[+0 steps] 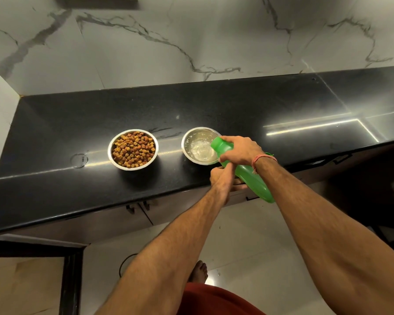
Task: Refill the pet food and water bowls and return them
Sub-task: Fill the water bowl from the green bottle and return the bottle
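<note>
Wall: white marble-look tiled wall (191,37) with grey veins stood behind the worktop.
Worktop: long black speckled stone worktop (55,137) carried both bowls, which stood side by side, apart.
Floor: pale glossy tiled floor (248,235) lay below; one bare foot (198,270) stood on it.
Bottle: green plastic bottle (248,176) was tilted, neck down over the water bowl, base out past the worktop edge.
Food bowl: round steel bowl filled with brown kibble (133,149) stood left of the water bowl.
Water bowl: round steel bowl holding clear water (198,147) stood under the bottle's mouth.
Right hand: right hand (241,150) had its grip wrapped round the bottle near the neck; a red thread (263,160) circled the wrist.
Left hand: left hand (221,176) touched the bottle's underside; grip state could not be told.
</note>
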